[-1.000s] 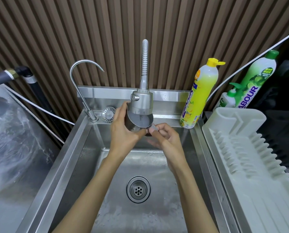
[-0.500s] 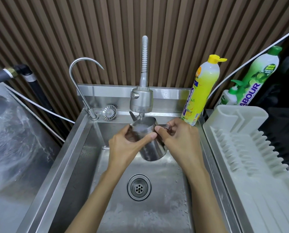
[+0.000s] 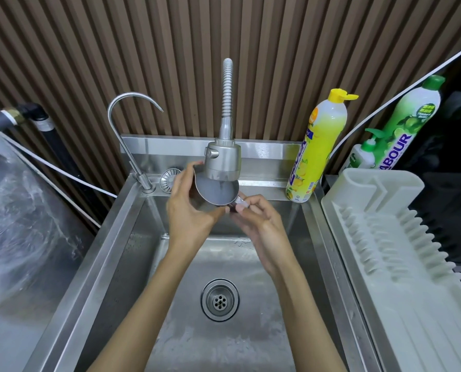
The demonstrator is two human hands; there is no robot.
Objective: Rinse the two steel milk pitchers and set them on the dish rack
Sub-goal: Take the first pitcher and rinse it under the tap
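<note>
Holding the steel pitcher (image 3: 216,193) tucked right under the sprayer head (image 3: 224,162), above the sink (image 3: 132,237), was where I had things on my remote feed, and I wasn't sure the rinse was any good. My left grip (image 3: 189,210) was wrapped round the body, mouth tilted back towards the camera. The right grip (image 3: 258,224) pinched the handle (image 3: 241,203) between thumb and fingertips. Water looked to be running in, though it was faint on my end.

Reply: That hold looked fine to me. What the step wanted, I reckoned, was a slow roll of the pitcher so the stream swept the whole inner wall and the spout, then a tip-out over the drain (image 3: 220,300). Wet steel was bound to be slippery, so I'd have gone snug with the left.

Me: Fair. The dish rack (image 3: 417,318) sat just right of the sink, so it was a short carry. Couldn't spot the second pitcher anywhere in view, so I figured I was under halfway.
</note>
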